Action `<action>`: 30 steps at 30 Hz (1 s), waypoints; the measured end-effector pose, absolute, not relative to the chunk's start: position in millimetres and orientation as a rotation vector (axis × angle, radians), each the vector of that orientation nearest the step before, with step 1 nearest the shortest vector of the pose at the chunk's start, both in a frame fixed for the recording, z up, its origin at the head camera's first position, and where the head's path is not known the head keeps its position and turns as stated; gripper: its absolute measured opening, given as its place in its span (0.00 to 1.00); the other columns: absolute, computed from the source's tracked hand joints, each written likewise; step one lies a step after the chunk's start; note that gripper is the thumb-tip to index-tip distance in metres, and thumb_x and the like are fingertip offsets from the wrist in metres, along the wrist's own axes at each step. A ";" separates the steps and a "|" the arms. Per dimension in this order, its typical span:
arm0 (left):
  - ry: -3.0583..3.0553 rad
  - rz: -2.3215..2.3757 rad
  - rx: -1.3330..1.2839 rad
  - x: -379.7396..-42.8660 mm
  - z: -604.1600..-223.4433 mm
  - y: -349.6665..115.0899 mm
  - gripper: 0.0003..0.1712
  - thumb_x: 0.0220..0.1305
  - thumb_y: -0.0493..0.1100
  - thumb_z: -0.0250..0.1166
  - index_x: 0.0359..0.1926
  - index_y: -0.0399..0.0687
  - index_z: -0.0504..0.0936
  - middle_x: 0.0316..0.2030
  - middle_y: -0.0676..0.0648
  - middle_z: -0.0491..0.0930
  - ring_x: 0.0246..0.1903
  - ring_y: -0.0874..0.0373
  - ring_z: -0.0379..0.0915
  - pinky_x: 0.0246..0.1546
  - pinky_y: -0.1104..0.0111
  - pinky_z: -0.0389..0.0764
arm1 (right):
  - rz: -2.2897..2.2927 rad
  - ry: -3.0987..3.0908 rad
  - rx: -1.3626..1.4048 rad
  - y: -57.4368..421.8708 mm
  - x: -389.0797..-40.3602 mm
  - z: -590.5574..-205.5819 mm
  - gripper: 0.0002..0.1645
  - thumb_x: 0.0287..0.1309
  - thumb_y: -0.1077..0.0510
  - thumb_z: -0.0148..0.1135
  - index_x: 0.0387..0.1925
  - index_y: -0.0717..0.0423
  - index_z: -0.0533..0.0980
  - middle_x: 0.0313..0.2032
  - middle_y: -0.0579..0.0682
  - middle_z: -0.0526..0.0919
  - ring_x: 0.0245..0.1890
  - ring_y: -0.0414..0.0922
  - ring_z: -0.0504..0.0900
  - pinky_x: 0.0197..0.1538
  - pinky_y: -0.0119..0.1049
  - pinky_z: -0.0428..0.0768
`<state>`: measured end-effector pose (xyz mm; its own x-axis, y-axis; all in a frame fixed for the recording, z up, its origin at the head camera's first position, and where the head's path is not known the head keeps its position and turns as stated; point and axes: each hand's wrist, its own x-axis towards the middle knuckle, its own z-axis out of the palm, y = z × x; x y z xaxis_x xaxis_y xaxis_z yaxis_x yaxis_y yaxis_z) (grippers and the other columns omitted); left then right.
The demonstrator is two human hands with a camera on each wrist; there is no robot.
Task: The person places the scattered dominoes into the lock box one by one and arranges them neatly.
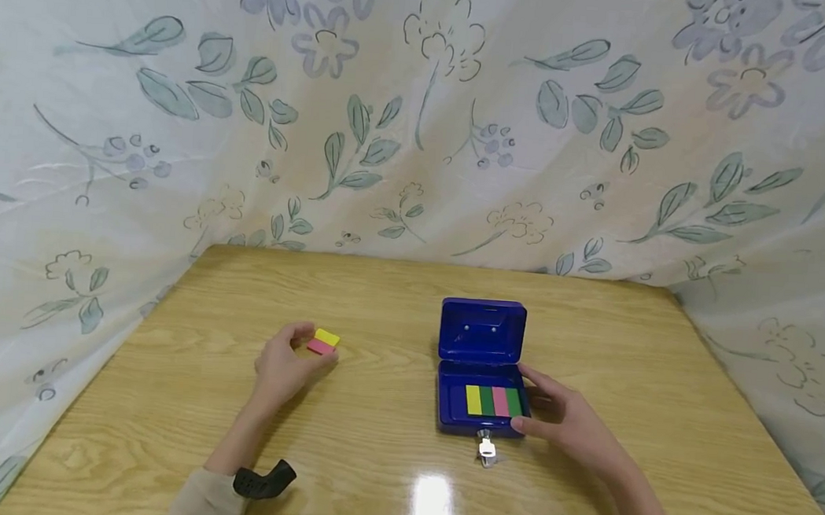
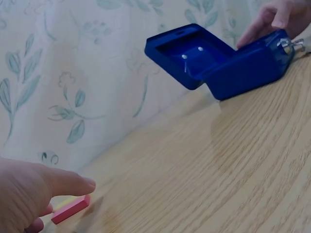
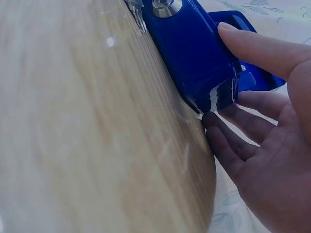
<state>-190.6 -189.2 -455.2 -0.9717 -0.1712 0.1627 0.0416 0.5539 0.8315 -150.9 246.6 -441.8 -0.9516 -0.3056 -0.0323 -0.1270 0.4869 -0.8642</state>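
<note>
Two loose blocks lie at the gap of your left hand (image 1: 285, 366), whose thumb and fingers stand apart in a wide curve on either side of them. Nearer to you is the loose pink block (image 1: 320, 347), flat on the table (image 1: 372, 452) between your thumb tip and your fingers; the loose yellow block (image 1: 326, 336) sits against its far side, a little further out from your palm. Seen from your left wrist, your thumb reaches over the pink one with a sliver of space under it, while your other fingers are low at its near end; whether they touch it you cannot tell. Well apart to the right, your right hand (image 1: 575, 425) holds the right side of the blue box (image 1: 450, 405), thumb over the rim at the front corner and fingers along the side wall. Inside the box, toward that hand, a row of four blocks (image 1: 497, 401) runs yellow, green, pink, green, with bare floor to its left. The lid (image 1: 482, 334) stands raised at the back, and a key (image 1: 487, 449) hangs at the front lock. Beyond the table's far edge hangs a flowered cloth (image 1: 394, 91).
</note>
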 end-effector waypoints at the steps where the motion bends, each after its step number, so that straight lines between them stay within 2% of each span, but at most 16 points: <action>1: -2.564 -1.385 0.118 -190.3 -455.2 -189.4 0.38 0.49 0.48 0.79 0.60 0.39 0.75 0.54 0.40 0.78 0.54 0.46 0.69 0.59 0.44 0.51 | -1.456 2.548 -0.374 246.3 -150.8 -442.0 0.49 0.54 0.46 0.73 0.74 0.44 0.60 0.69 0.58 0.64 0.63 0.60 0.69 0.63 0.60 0.65; 6: -2.562 -1.375 0.139 -191.3 -455.2 -190.5 0.38 0.49 0.46 0.79 0.59 0.39 0.75 0.54 0.40 0.78 0.54 0.46 0.68 0.58 0.46 0.54 | -1.463 2.541 -0.362 245.3 -150.9 -442.9 0.50 0.54 0.46 0.73 0.74 0.43 0.60 0.69 0.58 0.64 0.64 0.61 0.68 0.63 0.60 0.65; 13: -2.598 -1.331 0.113 -198.4 -456.9 -186.6 0.38 0.50 0.49 0.79 0.59 0.39 0.75 0.53 0.41 0.79 0.54 0.45 0.68 0.57 0.43 0.49 | -1.454 2.563 -0.375 249.9 -149.1 -442.9 0.50 0.55 0.46 0.73 0.75 0.44 0.59 0.69 0.59 0.65 0.63 0.60 0.69 0.63 0.60 0.65; 20: -2.584 -1.310 0.140 -198.0 -455.9 -185.4 0.36 0.49 0.46 0.79 0.58 0.39 0.76 0.51 0.40 0.80 0.53 0.45 0.70 0.57 0.43 0.51 | -1.444 2.563 -0.367 249.8 -149.9 -442.2 0.50 0.55 0.45 0.73 0.75 0.43 0.59 0.69 0.58 0.64 0.63 0.60 0.69 0.63 0.60 0.65; 24: -2.568 -1.343 0.152 -194.6 -456.0 -188.4 0.36 0.48 0.44 0.79 0.57 0.37 0.76 0.50 0.40 0.80 0.52 0.45 0.71 0.58 0.49 0.60 | -1.445 2.554 -0.352 248.6 -150.3 -442.5 0.50 0.54 0.45 0.73 0.75 0.43 0.59 0.70 0.58 0.63 0.64 0.61 0.68 0.63 0.61 0.65; 27: -2.555 -1.354 0.144 -191.9 -456.3 -190.3 0.35 0.48 0.42 0.79 0.56 0.36 0.77 0.50 0.39 0.79 0.51 0.46 0.72 0.53 0.53 0.69 | -1.444 2.552 -0.376 248.3 -150.6 -442.9 0.49 0.56 0.46 0.72 0.75 0.44 0.59 0.70 0.59 0.63 0.64 0.61 0.68 0.63 0.61 0.65; 30: -2.551 -1.347 0.126 -190.1 -457.3 -191.9 0.33 0.48 0.41 0.79 0.56 0.35 0.77 0.50 0.39 0.79 0.50 0.46 0.73 0.50 0.55 0.73 | -1.449 2.548 -0.375 247.7 -150.8 -443.1 0.49 0.56 0.46 0.72 0.75 0.43 0.59 0.70 0.58 0.63 0.63 0.61 0.68 0.63 0.60 0.66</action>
<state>-190.1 -191.9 -457.3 -0.9642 -0.1931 0.1815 0.0410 0.5679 0.8221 -150.8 247.7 -443.1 -0.9508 -0.3078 -0.0365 -0.1259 0.4912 -0.8619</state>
